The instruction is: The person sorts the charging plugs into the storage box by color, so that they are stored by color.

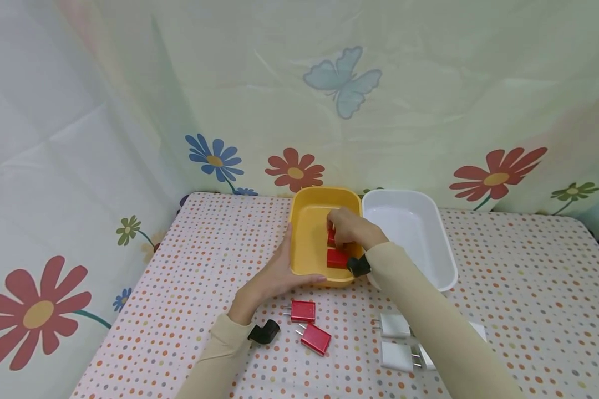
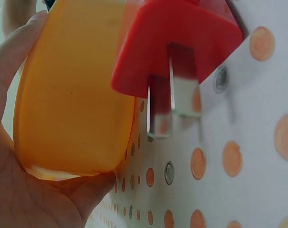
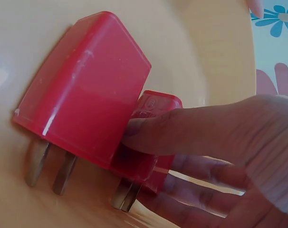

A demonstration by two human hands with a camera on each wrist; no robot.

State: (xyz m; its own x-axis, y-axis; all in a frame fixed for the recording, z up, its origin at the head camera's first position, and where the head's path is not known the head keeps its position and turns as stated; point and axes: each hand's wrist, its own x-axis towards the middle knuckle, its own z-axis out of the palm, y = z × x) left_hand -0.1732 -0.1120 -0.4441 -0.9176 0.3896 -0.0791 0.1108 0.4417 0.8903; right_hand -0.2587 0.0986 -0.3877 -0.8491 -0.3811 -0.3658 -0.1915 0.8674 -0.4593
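Note:
My left hand (image 1: pixel 274 271) grips the near left corner of a yellow plastic tray (image 1: pixel 306 233), its thumb along the near rim and its fingers at the left wall. Inside the tray, my right hand (image 1: pixel 351 227) pinches a red plug adapter (image 3: pixel 156 107) between thumb and fingers. Another red adapter (image 1: pixel 336 259) lies right beside it in the tray, metal prongs showing in the right wrist view. On the cloth in front of the tray are two more red adapters, one (image 1: pixel 303 311) nearer the tray and one (image 1: pixel 316 338) turned at an angle.
A white tray (image 1: pixel 404 233) stands against the yellow tray's right side. Several white plug adapters (image 1: pixel 397 356) lie on the dotted tablecloth (image 1: pixel 229 244) near the right forearm, which partly covers them. A flowered curtain (image 1: pixel 259 94) hangs behind the table.

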